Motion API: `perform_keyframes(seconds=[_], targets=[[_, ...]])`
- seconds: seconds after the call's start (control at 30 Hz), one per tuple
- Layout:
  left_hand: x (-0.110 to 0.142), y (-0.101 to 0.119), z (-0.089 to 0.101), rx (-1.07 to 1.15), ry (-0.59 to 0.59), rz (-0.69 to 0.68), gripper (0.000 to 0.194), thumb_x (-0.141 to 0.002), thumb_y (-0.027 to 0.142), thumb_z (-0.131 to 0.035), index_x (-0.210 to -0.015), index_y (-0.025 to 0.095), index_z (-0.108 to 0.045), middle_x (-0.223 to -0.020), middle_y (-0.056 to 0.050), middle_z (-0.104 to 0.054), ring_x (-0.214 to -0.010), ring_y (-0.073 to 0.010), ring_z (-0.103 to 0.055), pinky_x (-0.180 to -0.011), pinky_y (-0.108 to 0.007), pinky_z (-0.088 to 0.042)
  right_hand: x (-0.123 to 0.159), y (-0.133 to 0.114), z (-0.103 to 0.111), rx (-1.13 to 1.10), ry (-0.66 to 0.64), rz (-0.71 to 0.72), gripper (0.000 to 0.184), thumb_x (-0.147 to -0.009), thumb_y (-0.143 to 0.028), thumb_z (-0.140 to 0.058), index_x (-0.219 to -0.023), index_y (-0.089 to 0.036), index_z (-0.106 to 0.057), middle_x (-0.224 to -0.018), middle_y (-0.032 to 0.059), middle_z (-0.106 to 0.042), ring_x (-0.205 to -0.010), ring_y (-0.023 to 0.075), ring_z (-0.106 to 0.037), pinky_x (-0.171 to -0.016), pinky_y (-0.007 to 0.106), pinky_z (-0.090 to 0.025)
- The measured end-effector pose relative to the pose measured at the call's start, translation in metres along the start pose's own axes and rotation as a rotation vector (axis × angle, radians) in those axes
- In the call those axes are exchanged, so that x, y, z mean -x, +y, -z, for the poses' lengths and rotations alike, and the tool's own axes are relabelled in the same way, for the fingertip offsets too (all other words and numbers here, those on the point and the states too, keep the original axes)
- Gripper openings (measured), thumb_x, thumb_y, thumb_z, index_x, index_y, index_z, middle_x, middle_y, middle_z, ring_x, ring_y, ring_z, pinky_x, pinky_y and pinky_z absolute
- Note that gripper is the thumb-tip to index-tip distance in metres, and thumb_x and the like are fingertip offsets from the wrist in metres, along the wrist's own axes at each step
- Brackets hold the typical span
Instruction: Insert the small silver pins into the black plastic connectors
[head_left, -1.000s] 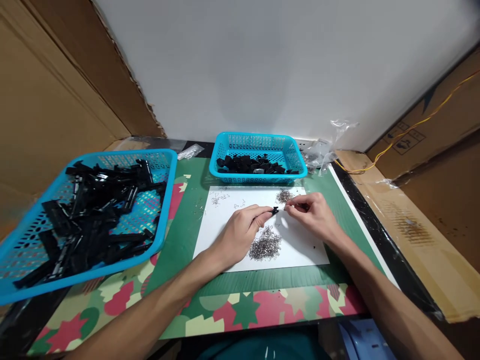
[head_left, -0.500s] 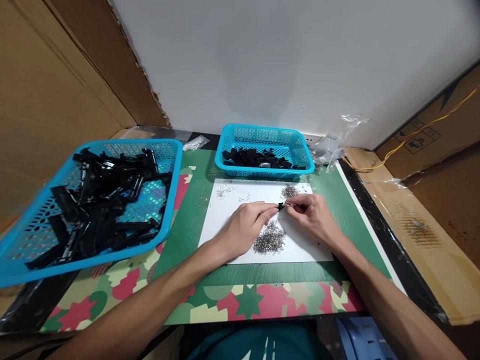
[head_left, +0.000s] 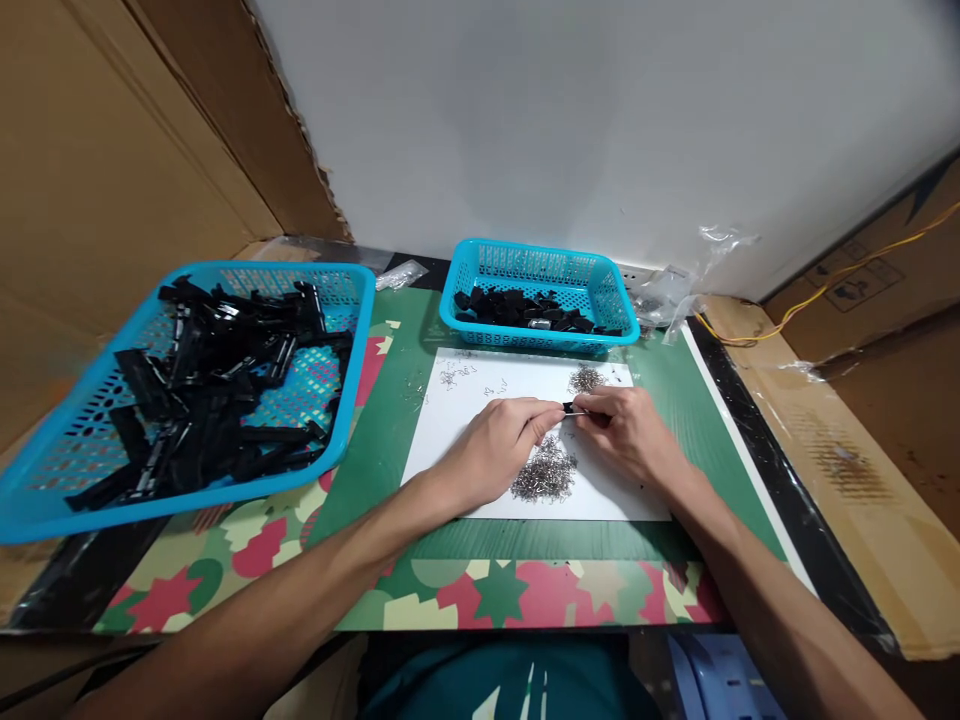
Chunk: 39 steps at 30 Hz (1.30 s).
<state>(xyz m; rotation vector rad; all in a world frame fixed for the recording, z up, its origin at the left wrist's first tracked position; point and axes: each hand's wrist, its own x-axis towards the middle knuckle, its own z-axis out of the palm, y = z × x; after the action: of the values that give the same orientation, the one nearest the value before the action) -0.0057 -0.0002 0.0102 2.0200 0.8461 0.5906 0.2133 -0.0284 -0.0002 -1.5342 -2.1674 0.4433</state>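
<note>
Over a white paper sheet (head_left: 469,408), my left hand (head_left: 495,445) pinches a small black plastic part (head_left: 568,408) between thumb and forefinger. My right hand (head_left: 628,425) is closed around a thin metal tool (head_left: 576,413), its kind mostly hidden by the fingers. The tool's shiny shaft lies across the black part, and the fingertips of both hands nearly meet there. Just below the hands is a pile of tiny bent metal pieces, like small springs (head_left: 545,472). A smaller heap of similar metal pieces (head_left: 586,379) lies behind my right fingers.
A large blue basket (head_left: 365,345) of long black plastic parts stands at the left. Behind the paper, a smaller blue basket (head_left: 525,335) holds small black pieces. Clear plastic bags (head_left: 664,295) lie at the back right, near a yellow wire (head_left: 795,312) and cardboard (head_left: 817,450).
My right hand has moved left to my left hand, bringing the tool onto the black part. My left hand keeps its pinch. The whole view has shifted slightly.
</note>
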Motion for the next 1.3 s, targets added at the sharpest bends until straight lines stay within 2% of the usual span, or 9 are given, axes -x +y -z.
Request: perform_keyframes(seconds=[0.13, 0.33, 0.57, 0.73, 0.87, 0.93, 1.0, 1.13, 1.3], targets=[[-0.001, 0.001, 0.000, -0.003, -0.007, -0.001, 0.037, -0.111, 0.035, -0.045, -0.099, 0.018, -0.076, -0.094, -0.004, -0.075, -0.081, -0.0175, -0.063, -0.073, -0.030, -0.042, 0.000, -0.002, 0.001, 0.051, -0.031, -0.007, 0.029, -0.092, -0.013, -0.052, -0.065, -0.020, -0.047, -0.065, -0.0011, -0.044, -0.060, 0.0123, -0.040, -0.062, 0.031, -0.027], [0.000, -0.002, -0.002, 0.023, 0.013, 0.001, 0.036, -0.111, 0.035, -0.046, -0.119, 0.021, -0.078, -0.114, -0.006, -0.079, -0.102, -0.0227, -0.071, -0.087, -0.035, -0.050, 0.002, -0.012, 0.004, 0.184, -0.048, -0.049, 0.023, -0.095, -0.015, -0.051, -0.076, -0.018, -0.062, -0.071, 0.0017, -0.057, -0.063, 0.0133, -0.046, -0.062, 0.031, -0.029], [0.002, -0.009, -0.005, -0.013, 0.040, 0.021, 0.033, -0.109, 0.036, -0.052, -0.127, 0.022, -0.076, -0.126, -0.006, -0.078, -0.115, -0.0252, -0.073, -0.096, -0.038, -0.054, 0.004, -0.001, 0.011, 0.045, -0.020, -0.116, 0.018, -0.087, -0.016, -0.060, -0.091, -0.017, -0.078, -0.067, 0.0010, -0.066, -0.058, 0.0127, -0.053, -0.060, 0.028, -0.037], [0.001, -0.010, -0.006, -0.038, 0.051, 0.020, 0.034, -0.108, 0.037, -0.054, -0.128, 0.020, -0.076, -0.128, -0.007, -0.078, -0.117, -0.0259, -0.073, -0.098, -0.040, -0.055, 0.005, 0.008, 0.015, -0.036, 0.137, -0.058, 0.024, -0.096, -0.020, -0.057, -0.100, -0.016, -0.080, -0.086, 0.0072, -0.074, -0.071, 0.0172, -0.065, -0.068, 0.032, -0.048], [0.001, -0.008, -0.006, -0.046, 0.048, 0.027, 0.033, -0.107, 0.035, -0.055, -0.128, 0.019, -0.076, -0.125, -0.008, -0.079, -0.112, -0.0257, -0.074, -0.095, -0.039, -0.056, 0.003, 0.009, 0.018, -0.081, 0.359, 0.025, 0.022, -0.100, -0.028, -0.062, -0.103, -0.022, -0.083, -0.105, 0.0097, -0.075, -0.097, 0.0237, -0.070, -0.088, 0.041, -0.055], [0.000, -0.007, -0.005, -0.044, 0.043, 0.027, 0.033, -0.107, 0.033, -0.056, -0.129, 0.019, -0.076, -0.124, -0.009, -0.079, -0.109, -0.0253, -0.075, -0.096, -0.039, -0.057, 0.003, 0.007, 0.017, -0.187, 0.477, -0.007, 0.016, -0.098, -0.029, -0.068, -0.100, -0.024, -0.083, -0.104, 0.0079, -0.077, -0.097, 0.0234, -0.071, -0.090, 0.042, -0.057], [0.000, -0.007, -0.006, -0.042, 0.041, 0.023, 0.032, -0.106, 0.032, -0.057, -0.129, 0.019, -0.076, -0.123, -0.009, -0.079, -0.107, -0.0248, -0.075, -0.096, -0.039, -0.057, 0.003, 0.005, 0.014, -0.377, 0.550, -0.099, 0.013, -0.096, -0.032, -0.072, -0.094, -0.024, -0.082, -0.095, 0.0058, -0.078, -0.086, 0.0214, -0.073, -0.082, 0.040, -0.060], [0.000, -0.007, -0.006, -0.032, 0.033, 0.041, 0.032, -0.105, 0.028, -0.057, -0.130, 0.019, -0.076, -0.119, -0.010, -0.080, -0.103, -0.0240, -0.075, -0.095, -0.039, -0.057, 0.001, 0.001, 0.002, -0.681, 0.557, -0.293, 0.023, -0.089, -0.040, -0.080, -0.080, -0.019, -0.077, -0.081, 0.0046, -0.077, -0.069, 0.0189, -0.074, -0.069, 0.035, -0.064], [-0.001, -0.007, -0.006, -0.016, 0.022, 0.048, 0.034, -0.105, 0.024, -0.055, -0.131, 0.018, -0.076, -0.115, -0.010, -0.081, -0.095, -0.0232, -0.074, -0.095, -0.040, -0.057, 0.000, -0.003, -0.008, -0.621, 0.503, -0.345, 0.025, -0.088, -0.039, -0.079, -0.077, -0.017, -0.074, -0.081, 0.0053, -0.076, -0.066, 0.0192, -0.076, -0.065, 0.032, -0.062]])
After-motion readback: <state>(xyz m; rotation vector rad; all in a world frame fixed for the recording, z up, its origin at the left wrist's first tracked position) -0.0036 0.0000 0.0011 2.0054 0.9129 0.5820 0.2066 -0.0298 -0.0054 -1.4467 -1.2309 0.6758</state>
